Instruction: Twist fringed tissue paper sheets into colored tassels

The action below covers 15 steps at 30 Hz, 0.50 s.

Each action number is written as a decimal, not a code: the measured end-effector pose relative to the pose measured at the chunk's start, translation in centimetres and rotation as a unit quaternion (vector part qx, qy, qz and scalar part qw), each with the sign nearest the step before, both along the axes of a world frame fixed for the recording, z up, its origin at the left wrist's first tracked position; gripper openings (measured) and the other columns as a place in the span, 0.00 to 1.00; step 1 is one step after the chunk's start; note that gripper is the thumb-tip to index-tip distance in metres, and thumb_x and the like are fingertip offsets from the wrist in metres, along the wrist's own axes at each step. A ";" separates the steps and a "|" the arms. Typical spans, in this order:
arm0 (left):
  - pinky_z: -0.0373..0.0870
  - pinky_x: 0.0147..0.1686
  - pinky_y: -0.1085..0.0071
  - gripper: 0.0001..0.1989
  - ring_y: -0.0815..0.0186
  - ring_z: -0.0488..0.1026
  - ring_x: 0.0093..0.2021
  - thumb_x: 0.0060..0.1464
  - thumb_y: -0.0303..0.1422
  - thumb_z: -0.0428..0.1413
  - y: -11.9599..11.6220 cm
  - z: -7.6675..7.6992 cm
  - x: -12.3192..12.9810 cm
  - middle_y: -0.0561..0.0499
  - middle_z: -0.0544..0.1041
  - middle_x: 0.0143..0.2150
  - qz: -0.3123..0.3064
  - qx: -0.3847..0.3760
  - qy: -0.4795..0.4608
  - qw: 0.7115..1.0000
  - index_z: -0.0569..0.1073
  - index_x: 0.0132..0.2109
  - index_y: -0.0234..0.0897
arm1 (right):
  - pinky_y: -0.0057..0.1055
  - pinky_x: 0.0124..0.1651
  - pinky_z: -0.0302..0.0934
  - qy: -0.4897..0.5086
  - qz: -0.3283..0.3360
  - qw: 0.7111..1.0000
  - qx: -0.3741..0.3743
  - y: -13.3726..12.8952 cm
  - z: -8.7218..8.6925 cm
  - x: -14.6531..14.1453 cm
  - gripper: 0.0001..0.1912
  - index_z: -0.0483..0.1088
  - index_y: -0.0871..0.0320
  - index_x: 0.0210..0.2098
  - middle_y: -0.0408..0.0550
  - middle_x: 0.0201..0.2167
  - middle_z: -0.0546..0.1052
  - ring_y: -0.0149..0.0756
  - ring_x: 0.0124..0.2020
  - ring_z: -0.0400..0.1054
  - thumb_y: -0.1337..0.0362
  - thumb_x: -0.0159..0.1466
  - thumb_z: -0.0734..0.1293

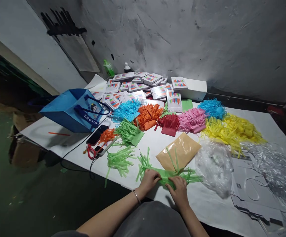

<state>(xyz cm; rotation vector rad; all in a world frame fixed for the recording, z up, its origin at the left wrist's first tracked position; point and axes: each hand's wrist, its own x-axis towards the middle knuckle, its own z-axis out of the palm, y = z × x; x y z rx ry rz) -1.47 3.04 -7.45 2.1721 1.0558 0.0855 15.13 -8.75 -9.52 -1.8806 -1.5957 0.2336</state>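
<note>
A green tissue-paper tassel (165, 173), fringed at both ends, lies spread sideways at the table's front edge. Its left end is pinched by my left hand (149, 181), which has a bracelet at the wrist. My right hand (178, 191) has its fingers closed on the middle of the same paper, a short gap from the left. Thin green strips cross a tan envelope (182, 146) just beyond. Another loose green tassel (120, 160) rests to the left, with a green fringed bundle (129, 132) behind it.
Fringed bundles in orange (149, 115), red (169, 123), pink (192, 119), blue (126, 110) and yellow (241, 128) line the middle. Printed boxes (138, 86) pile behind. A blue bag (64, 110) and phone (97, 135) stand left; clear plastic (214, 168) and silver tinsel (276, 174) lie right.
</note>
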 end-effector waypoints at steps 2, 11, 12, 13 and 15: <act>0.67 0.54 0.53 0.09 0.60 0.76 0.45 0.63 0.36 0.57 -0.1 0.3 -0.1 0.50 0.79 0.39 -0.013 0.008 -0.008 1.000 0.76 0.39 0.34 | 0.41 0.50 0.56 -0.012 0.017 1.000 0.003 0.3 0.4 -0.1 0.08 0.75 0.53 0.39 0.45 0.35 0.80 0.42 0.42 0.71 0.63 0.69 0.62; 0.55 0.53 0.56 0.06 0.55 0.71 0.48 0.61 0.33 0.57 -1.3 2.0 -0.2 0.46 0.80 0.43 -0.120 0.056 -0.005 0.991 0.77 0.44 0.39 | 0.42 0.55 0.58 -0.079 0.105 0.991 0.002 0.1 0.1 -0.5 0.05 0.71 0.58 0.38 0.43 0.36 0.75 0.37 0.43 0.69 0.71 0.68 0.63; 0.55 0.52 0.56 0.06 0.56 0.71 0.46 0.62 0.31 0.55 -1.4 2.0 -0.1 0.46 0.80 0.40 -0.132 0.057 0.006 0.990 0.77 0.40 0.39 | 0.41 0.52 0.60 -0.083 0.104 0.991 -0.003 -0.1 -0.3 -0.5 0.05 0.71 0.58 0.37 0.43 0.35 0.75 0.36 0.41 0.69 0.71 0.68 0.64; 0.55 0.52 0.56 0.07 0.56 0.72 0.46 0.63 0.31 0.54 -1.4 2.1 -0.1 0.46 0.79 0.39 -0.142 0.058 0.016 0.988 0.77 0.39 0.38 | 0.39 0.50 0.62 -0.086 0.097 0.991 -0.010 -0.4 -0.7 -0.5 0.05 0.71 0.59 0.36 0.42 0.34 0.74 0.36 0.40 0.70 0.70 0.68 0.64; 0.56 0.52 0.55 0.06 0.55 0.71 0.47 0.61 0.34 0.57 -1.5 2.3 0.0 0.45 0.79 0.41 -0.157 0.057 0.035 0.985 0.77 0.42 0.38 | 0.38 0.46 0.64 -0.086 0.075 0.993 -0.027 -0.7 -1.4 -0.4 0.04 0.71 0.59 0.36 0.42 0.32 0.74 0.35 0.38 0.70 0.69 0.68 0.65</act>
